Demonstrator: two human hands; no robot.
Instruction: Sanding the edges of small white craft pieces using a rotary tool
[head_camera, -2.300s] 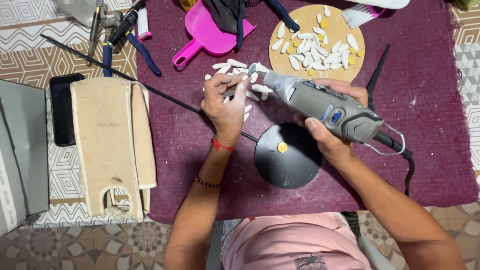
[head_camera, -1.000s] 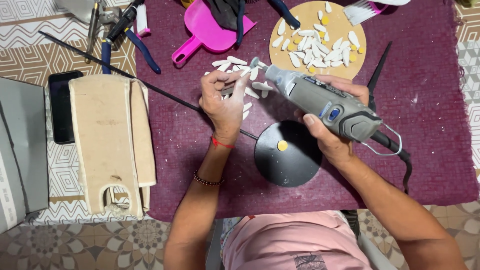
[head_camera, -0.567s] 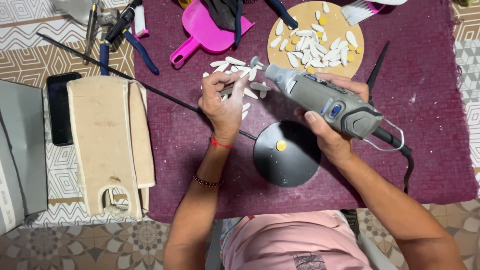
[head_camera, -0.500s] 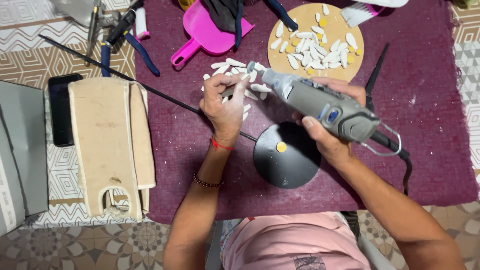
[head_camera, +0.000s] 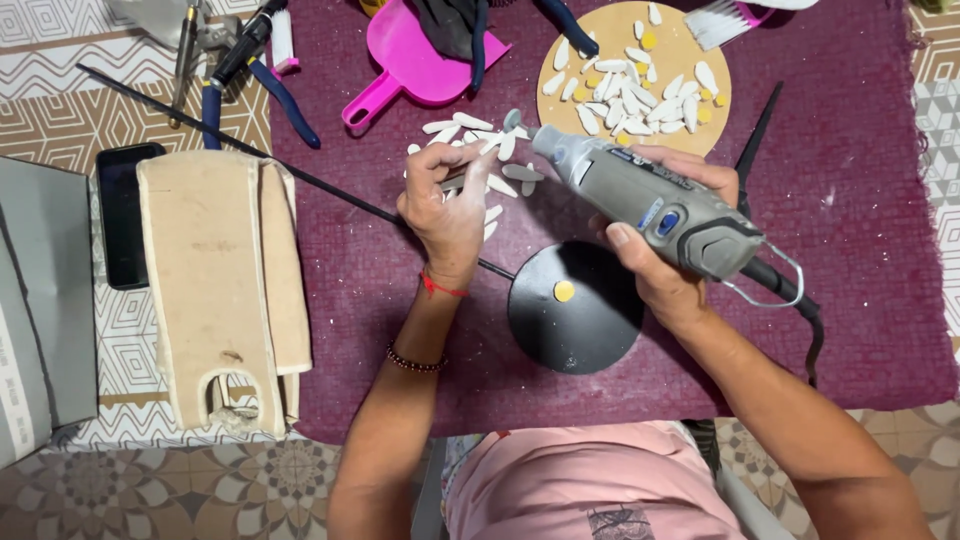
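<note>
Right hand grip clamped on grey corded rotary tool, bit at small white petal-shaped piece pinched by left hand. Loose white pieces just beside; black round disc below, pink plastic scoop and round wooden board beyond, on maroon tabletop cloth.

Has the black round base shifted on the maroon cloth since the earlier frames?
No. The black round base keeps its place on the maroon cloth, below the wooden disc.

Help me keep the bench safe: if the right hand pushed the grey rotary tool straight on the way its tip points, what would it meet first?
Probably the small white piece pinched in the left hand, right at the tip of the grey rotary tool held by the right hand; depth is unclear.
</note>
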